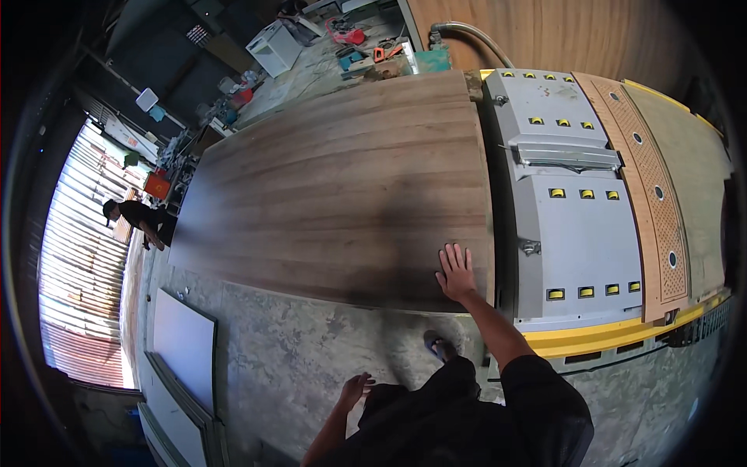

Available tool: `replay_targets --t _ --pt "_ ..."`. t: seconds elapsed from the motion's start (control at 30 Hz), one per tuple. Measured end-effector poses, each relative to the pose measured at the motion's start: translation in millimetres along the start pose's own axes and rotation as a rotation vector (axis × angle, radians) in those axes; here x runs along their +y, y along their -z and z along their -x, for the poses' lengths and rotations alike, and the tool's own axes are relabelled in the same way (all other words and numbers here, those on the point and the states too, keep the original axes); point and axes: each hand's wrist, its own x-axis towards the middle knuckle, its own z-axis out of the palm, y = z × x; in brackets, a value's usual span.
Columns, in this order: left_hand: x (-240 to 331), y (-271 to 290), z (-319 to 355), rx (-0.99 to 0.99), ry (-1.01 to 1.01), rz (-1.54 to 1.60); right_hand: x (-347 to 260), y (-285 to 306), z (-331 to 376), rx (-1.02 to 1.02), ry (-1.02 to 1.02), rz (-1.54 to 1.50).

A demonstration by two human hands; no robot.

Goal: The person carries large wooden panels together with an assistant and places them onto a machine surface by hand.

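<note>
A large wood-grain panel [334, 194] in brown tones lies flat in front of me. Near its right edge, my right hand [456, 274] rests palm down on the surface with its fingers spread. My left hand [357, 387] hangs low beside my leg, apart from the panel. Its fingers are loosely bent and a little apart, and I see nothing in them. Just right of the panel stands a grey machine bed [583, 241] set with several yellow rollers, with a narrow gap in between.
A yellow rail [595, 332] edges the machine's near side. Flat boards [185, 342] lean in a stack at lower left. Another person [144, 222] bends at the panel's far left end. Tools [381, 54] and a white cabinet [274, 48] stand behind. Concrete floor [288, 350] runs along the near side.
</note>
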Motion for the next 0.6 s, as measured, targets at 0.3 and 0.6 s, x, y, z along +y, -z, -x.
replay_targets --t 0.3,0.6 --pt "-96 -2 70 0.179 -0.118 -0.033 -19 13 -4 0.007 -0.018 -0.046" --pt "-368 -18 160 0.504 0.219 0.846 -118 -48 -14 0.196 -0.479 -0.294"
